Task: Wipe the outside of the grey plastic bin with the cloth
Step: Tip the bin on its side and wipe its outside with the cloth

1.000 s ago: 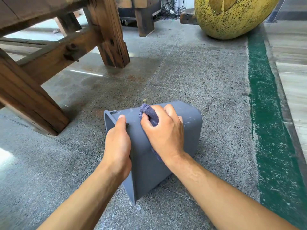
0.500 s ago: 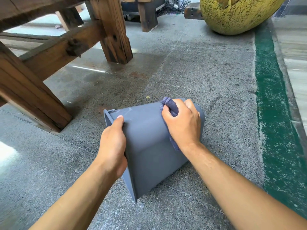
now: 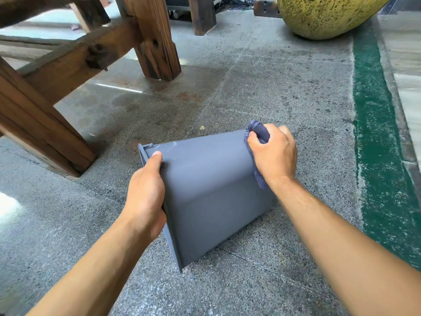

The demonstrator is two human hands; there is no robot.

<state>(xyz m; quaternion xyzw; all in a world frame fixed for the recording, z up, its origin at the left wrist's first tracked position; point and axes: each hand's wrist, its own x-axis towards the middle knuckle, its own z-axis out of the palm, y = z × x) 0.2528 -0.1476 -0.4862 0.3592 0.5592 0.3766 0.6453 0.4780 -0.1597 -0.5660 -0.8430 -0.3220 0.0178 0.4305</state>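
The grey plastic bin (image 3: 205, 190) lies on its side on the concrete floor, its open rim toward the left and its base toward the right. My left hand (image 3: 145, 197) grips the rim, thumb on the upper wall, the other fingers hidden inside. My right hand (image 3: 273, 153) holds a bunched dark blue cloth (image 3: 257, 131) and presses it against the bin's upper wall at the base end. Part of the cloth hangs down below my palm.
A heavy wooden table frame (image 3: 68, 71) with thick legs stands to the left and behind. A big yellow speckled rounded object (image 3: 325, 14) sits at the back right. A green painted stripe (image 3: 376, 133) runs along the floor on the right.
My right hand has slid the cloth along the bin's upper wall from near the rim to the base end. My left hand keeps its hold on the rim.
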